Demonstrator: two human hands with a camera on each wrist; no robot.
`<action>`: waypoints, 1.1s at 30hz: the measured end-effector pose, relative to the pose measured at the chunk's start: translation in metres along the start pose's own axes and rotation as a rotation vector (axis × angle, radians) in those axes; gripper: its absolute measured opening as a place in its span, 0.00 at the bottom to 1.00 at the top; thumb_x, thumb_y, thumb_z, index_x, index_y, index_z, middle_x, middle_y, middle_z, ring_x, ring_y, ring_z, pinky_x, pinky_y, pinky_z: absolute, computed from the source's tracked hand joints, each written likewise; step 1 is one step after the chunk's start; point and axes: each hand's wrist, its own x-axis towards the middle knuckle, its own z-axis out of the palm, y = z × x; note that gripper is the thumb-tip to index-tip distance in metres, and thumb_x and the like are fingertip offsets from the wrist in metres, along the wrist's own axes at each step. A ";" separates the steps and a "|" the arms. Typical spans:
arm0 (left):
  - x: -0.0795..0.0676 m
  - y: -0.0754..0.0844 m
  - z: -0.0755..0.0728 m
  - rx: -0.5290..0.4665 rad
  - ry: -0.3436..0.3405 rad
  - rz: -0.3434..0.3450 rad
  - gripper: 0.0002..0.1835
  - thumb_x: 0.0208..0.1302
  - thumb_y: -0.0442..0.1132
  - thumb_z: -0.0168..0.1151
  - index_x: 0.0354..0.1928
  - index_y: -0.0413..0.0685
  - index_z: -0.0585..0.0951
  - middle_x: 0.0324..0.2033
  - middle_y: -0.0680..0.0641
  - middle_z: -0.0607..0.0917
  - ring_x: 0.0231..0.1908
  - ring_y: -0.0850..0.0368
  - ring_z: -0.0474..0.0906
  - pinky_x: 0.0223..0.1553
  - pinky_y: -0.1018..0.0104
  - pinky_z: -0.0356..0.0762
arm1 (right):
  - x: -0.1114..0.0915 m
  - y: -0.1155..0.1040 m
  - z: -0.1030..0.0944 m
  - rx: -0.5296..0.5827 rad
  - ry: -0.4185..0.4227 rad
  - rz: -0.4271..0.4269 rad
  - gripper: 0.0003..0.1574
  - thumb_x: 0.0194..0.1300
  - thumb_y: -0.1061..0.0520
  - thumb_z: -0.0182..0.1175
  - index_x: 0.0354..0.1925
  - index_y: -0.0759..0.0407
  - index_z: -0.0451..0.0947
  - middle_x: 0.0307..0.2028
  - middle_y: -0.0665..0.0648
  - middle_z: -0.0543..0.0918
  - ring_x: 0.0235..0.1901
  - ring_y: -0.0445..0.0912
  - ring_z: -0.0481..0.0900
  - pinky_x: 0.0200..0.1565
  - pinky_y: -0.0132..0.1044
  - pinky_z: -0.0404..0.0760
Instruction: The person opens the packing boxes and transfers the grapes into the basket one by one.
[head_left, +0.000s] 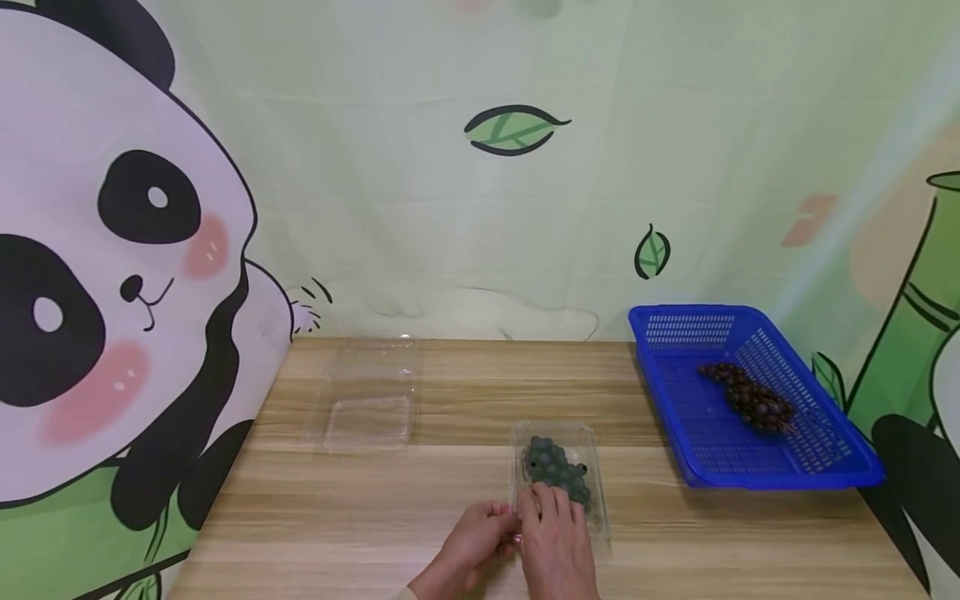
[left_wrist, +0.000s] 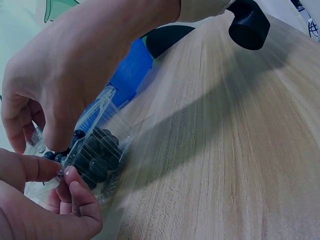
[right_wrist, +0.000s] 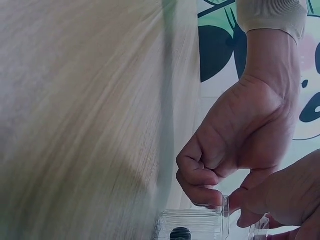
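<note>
A clear plastic box [head_left: 597, 454] with dark grapes [head_left: 553, 462] inside stands on the table in front of me. My left hand [head_left: 477, 537] pinches the box's near left edge between thumb and fingertips; the left wrist view shows that grip close up on the clear rim [left_wrist: 90, 134]. Just right of it, my right hand [head_left: 557, 546] reaches over the box, covering the lower grapes. In the right wrist view, the right hand [right_wrist: 285, 197] has its thumb and bent fingers round a clear plastic edge [right_wrist: 259, 227], close by the left fingertips.
At the right, a blue basket [head_left: 678, 433] holds a bunch of dark red grapes [head_left: 757, 402]. Another clear plastic container [head_left: 367, 421] lies opened out toward the back left of the wooden table [head_left: 300, 517]. Behind the table hangs a panda-printed cloth [head_left: 390, 167].
</note>
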 end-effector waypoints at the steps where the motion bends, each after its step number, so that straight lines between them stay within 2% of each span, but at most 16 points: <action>1: 0.000 0.000 0.000 0.006 0.002 -0.001 0.03 0.70 0.30 0.57 0.39 0.37 0.79 0.29 0.52 0.82 0.27 0.63 0.74 0.28 0.75 0.70 | 0.000 0.000 0.000 0.002 0.009 -0.001 0.26 0.53 0.63 0.74 0.50 0.58 0.78 0.49 0.59 0.78 0.49 0.55 0.75 0.46 0.50 0.76; 5: 0.002 0.001 0.000 0.024 0.008 -0.013 0.03 0.69 0.30 0.57 0.39 0.38 0.79 0.30 0.51 0.82 0.28 0.62 0.75 0.29 0.74 0.71 | 0.000 0.002 0.001 0.004 0.006 0.004 0.24 0.54 0.65 0.72 0.50 0.57 0.78 0.49 0.58 0.78 0.49 0.55 0.75 0.46 0.49 0.76; 13: 0.001 0.002 -0.001 0.029 0.005 -0.019 0.03 0.69 0.30 0.57 0.40 0.36 0.79 0.29 0.51 0.81 0.28 0.62 0.75 0.29 0.73 0.71 | 0.002 0.001 -0.003 -0.001 -0.092 0.031 0.27 0.55 0.61 0.75 0.53 0.55 0.79 0.51 0.58 0.78 0.51 0.54 0.75 0.48 0.49 0.76; 23: 0.001 0.003 0.000 0.011 -0.001 -0.014 0.02 0.68 0.30 0.57 0.37 0.37 0.78 0.27 0.51 0.81 0.26 0.63 0.74 0.28 0.74 0.70 | 0.001 0.003 -0.003 0.007 -0.052 0.012 0.31 0.49 0.60 0.78 0.52 0.56 0.79 0.50 0.59 0.78 0.50 0.54 0.75 0.47 0.49 0.76; 29: 0.002 0.001 0.001 0.002 -0.001 -0.007 0.03 0.67 0.30 0.58 0.35 0.43 0.77 0.27 0.52 0.82 0.26 0.63 0.74 0.27 0.74 0.70 | 0.001 0.003 -0.004 0.014 -0.059 0.010 0.32 0.49 0.58 0.78 0.53 0.57 0.79 0.51 0.59 0.78 0.50 0.54 0.75 0.46 0.49 0.75; 33: 0.003 0.000 0.001 0.004 -0.003 -0.009 0.02 0.66 0.29 0.58 0.36 0.42 0.78 0.27 0.52 0.82 0.26 0.64 0.74 0.27 0.74 0.70 | 0.001 0.003 -0.004 0.020 -0.074 0.017 0.33 0.49 0.58 0.79 0.53 0.57 0.79 0.51 0.59 0.78 0.50 0.54 0.75 0.47 0.49 0.75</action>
